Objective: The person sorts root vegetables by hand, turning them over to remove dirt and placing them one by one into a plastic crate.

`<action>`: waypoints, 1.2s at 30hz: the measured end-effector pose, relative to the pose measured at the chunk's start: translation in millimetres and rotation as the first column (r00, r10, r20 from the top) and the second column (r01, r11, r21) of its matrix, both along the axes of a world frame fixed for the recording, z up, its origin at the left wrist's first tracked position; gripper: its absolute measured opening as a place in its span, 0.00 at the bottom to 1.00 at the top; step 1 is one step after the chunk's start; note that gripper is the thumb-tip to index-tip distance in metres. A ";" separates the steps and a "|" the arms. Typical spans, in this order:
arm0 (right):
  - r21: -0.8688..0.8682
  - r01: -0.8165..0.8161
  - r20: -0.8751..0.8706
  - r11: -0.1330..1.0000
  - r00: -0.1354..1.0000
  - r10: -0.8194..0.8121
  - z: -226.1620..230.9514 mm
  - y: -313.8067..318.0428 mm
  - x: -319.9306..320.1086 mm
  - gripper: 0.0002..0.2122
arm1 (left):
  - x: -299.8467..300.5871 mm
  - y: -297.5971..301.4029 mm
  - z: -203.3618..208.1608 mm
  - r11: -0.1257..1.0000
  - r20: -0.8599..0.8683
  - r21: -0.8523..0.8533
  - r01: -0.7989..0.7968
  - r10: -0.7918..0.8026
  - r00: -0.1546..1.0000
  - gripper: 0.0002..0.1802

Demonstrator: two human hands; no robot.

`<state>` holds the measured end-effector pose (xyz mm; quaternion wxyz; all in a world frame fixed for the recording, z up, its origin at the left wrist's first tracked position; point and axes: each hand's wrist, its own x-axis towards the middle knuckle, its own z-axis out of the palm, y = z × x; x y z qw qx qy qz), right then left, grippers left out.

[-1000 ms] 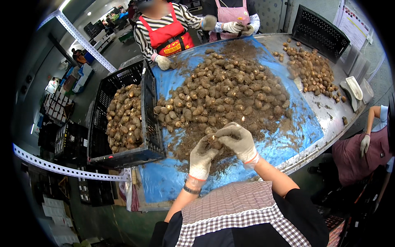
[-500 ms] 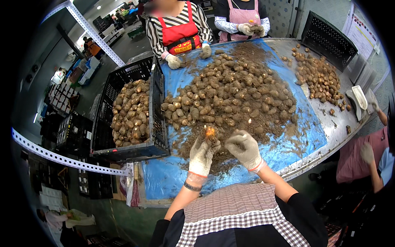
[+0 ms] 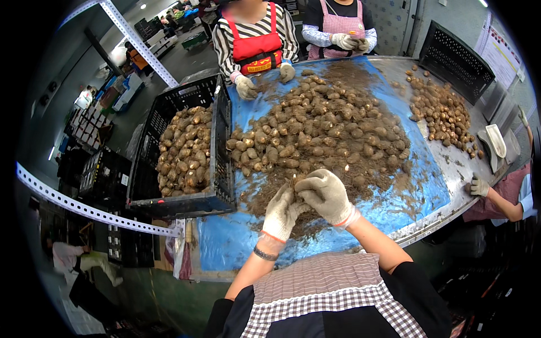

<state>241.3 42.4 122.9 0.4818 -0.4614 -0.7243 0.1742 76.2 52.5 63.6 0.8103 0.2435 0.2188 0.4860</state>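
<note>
My left hand point(image 3: 282, 213), in a knitted work glove, is closed on a small taro point(image 3: 293, 179); only its pale tip shows above the fingers. My right hand point(image 3: 327, 197), gloved the same way, bends over from the right with its fingers closed on that taro too. The fingers hide most of it. Just beyond both hands lies a big heap of brown, hairy taros point(image 3: 332, 127) with loose roots and soil, spread on a blue plastic sheet point(image 3: 225, 245).
A black crate point(image 3: 222, 163) of taros point(image 3: 183, 152) stands left. Cleaned taros point(image 3: 442, 112) lie at the right beside a white scoop point(image 3: 496, 141) and an empty black crate point(image 3: 455, 59). Two gloved co-workers stand across the table; another's gloved hand point(image 3: 479, 186) rests at the right edge.
My right hand has moved left onto the taro in my left hand, covering its orange-brown body. The co-worker's hand at the right has come to the table edge. The view has shifted slightly.
</note>
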 end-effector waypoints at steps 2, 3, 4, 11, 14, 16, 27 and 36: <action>-0.030 -0.059 0.058 0.998 0.996 0.060 -3.4 -4.9 -2.5 0.05 | -3.0 3.6 -14.4 0.997 0.085 -0.059 -0.048 0.053 0.995 0.24; -0.045 -0.087 0.087 0.995 0.992 0.090 -6.6 -8.9 -2.9 0.05 | -5.1 5.9 -15.7 0.997 0.122 -0.054 -0.047 0.054 0.991 0.23; -0.106 -0.092 0.114 0.990 0.988 0.103 -13.5 -14.0 -3.2 0.05 | -6.9 8.2 -15.4 0.998 0.159 -0.048 -0.047 0.054 0.986 0.22; -0.252 -0.032 -0.178 0.967 0.984 -0.014 -19.4 -19.1 14.0 0.25 | -0.2 6.9 13.3 0.983 -0.216 0.019 -0.185 0.184 0.959 0.28; -0.388 -0.288 -0.430 0.876 0.897 0.104 -23.7 -8.2 11.5 0.27 | 4.0 1.2 10.2 0.970 -0.435 0.183 -0.162 0.228 0.871 0.26; -0.335 -0.176 -0.438 0.925 0.899 0.012 -33.0 -9.0 7.0 0.27 | 6.8 0.6 11.6 0.941 -0.628 0.315 -0.122 0.303 0.717 0.24; -0.396 -0.021 -0.469 0.918 0.864 -0.183 -27.7 -21.5 -14.2 0.25 | 23.0 -9.8 43.0 0.754 -0.470 0.614 -0.233 0.586 0.660 0.11; -0.340 -0.144 -0.531 0.929 0.845 -0.064 -30.0 -26.6 -3.7 0.30 | -2.0 14.1 16.7 0.782 -0.640 0.596 -0.183 0.601 0.479 0.08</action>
